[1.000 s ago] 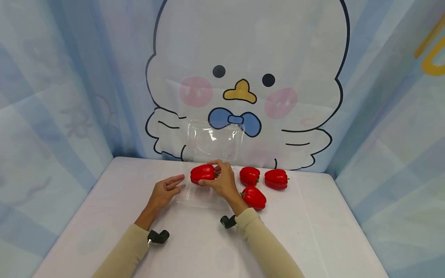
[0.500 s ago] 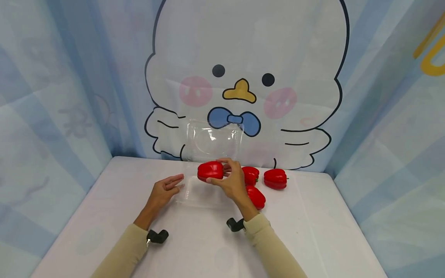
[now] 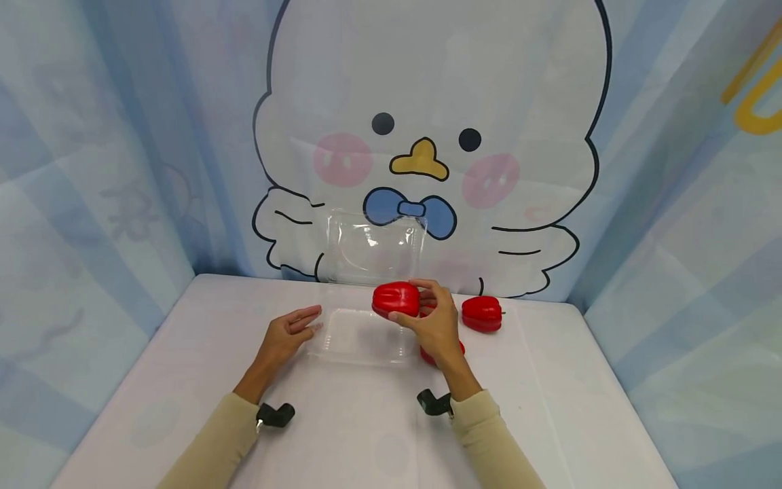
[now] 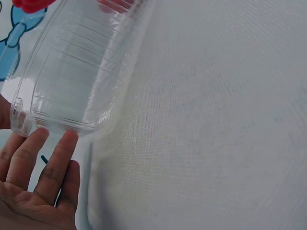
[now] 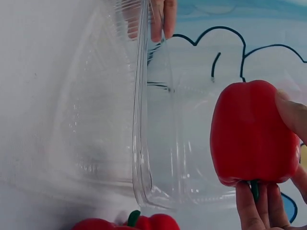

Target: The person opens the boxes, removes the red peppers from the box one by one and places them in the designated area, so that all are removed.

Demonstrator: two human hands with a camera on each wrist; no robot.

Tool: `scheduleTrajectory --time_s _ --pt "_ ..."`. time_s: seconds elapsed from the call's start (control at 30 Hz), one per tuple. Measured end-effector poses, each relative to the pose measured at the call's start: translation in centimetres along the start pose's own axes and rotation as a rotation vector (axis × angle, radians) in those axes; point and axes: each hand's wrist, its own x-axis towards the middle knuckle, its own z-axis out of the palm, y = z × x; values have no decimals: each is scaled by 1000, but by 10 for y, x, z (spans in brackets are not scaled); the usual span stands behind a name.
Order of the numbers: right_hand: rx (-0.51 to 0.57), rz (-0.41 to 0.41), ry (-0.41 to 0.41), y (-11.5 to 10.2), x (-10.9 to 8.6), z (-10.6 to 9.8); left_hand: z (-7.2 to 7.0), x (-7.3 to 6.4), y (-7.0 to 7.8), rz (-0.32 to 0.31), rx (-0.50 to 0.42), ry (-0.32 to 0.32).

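My right hand point(image 3: 436, 329) holds a red bell pepper point(image 3: 396, 299) above the right part of a clear plastic clamshell box point(image 3: 360, 339). In the right wrist view, the thumb lies on the pepper's point(image 5: 252, 134) side and the fingers are at its green-stemmed end. My left hand point(image 3: 284, 343) stays at the box's left end. There the left wrist view has its nearly straight fingers point(image 4: 57, 163) against the end wall of the clear box point(image 4: 69, 72), with the thumb near the rim.
The box's transparent lid point(image 3: 375, 251) stands up at the back, against the cartoon backdrop. One red bell pepper point(image 3: 481, 314) lies right of my right hand. Another bell pepper point(image 3: 457, 352) is partly covered by that hand, and a third is mostly hidden behind it.
My right hand has carried the bell pepper to the right, from the left part of the box to above its right part. My left hand has stayed in place.
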Motion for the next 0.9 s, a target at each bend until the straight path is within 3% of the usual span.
scheduleTrajectory --time_s 0.53,0.9 --pt "-57 86 108 28 -5 -59 0 -4 8 2 -18 -12" --pt "-120 143 181 58 -15 -101 0 -2 3 10 -27 -16"
